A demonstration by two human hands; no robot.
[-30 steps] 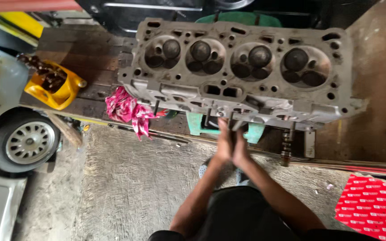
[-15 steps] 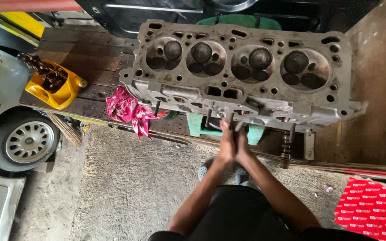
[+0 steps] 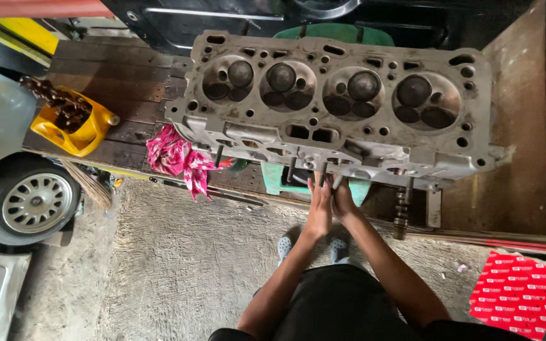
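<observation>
At far left, part of a pale grey car body with a black tyre on a silver spoked wheel (image 3: pixel 36 203), standing on the rough concrete floor (image 3: pixel 178 265). Above it, a yellow plastic jug cut open and filled with dark oily metal parts (image 3: pixel 71 120), resting on the dark wooden plank counter (image 3: pixel 127 82). Just right of the jug, at the counter's near edge, a crumpled pink patterned rag (image 3: pixel 181 158), draped over the edge and touching the lower left corner of the large grey metal cylinder head (image 3: pixel 336 104).

Cylinder head lying across the upper middle of the frame, long axis running left to right, flat face with four round combustion chambers turned up toward the camera, near side overhanging the counter's edge. Under that side, a green plastic stool (image 3: pixel 285 180) partly hidden.

Below centre, both hands raised together to the lower edge of the head: left hand (image 3: pixel 319 205) and right hand (image 3: pixel 344 202) pressed side by side, fingers (image 3: pixel 316 183) stretched upward and closed around thin metal stems projecting from the underside; exact grip hard to make out. Right of the hands, a dark ridged shaft (image 3: pixel 402 211) hanging down from the head.

At lower right, a flat red rectangular package with rows of white print (image 3: pixel 516 293), lying on the floor.
</observation>
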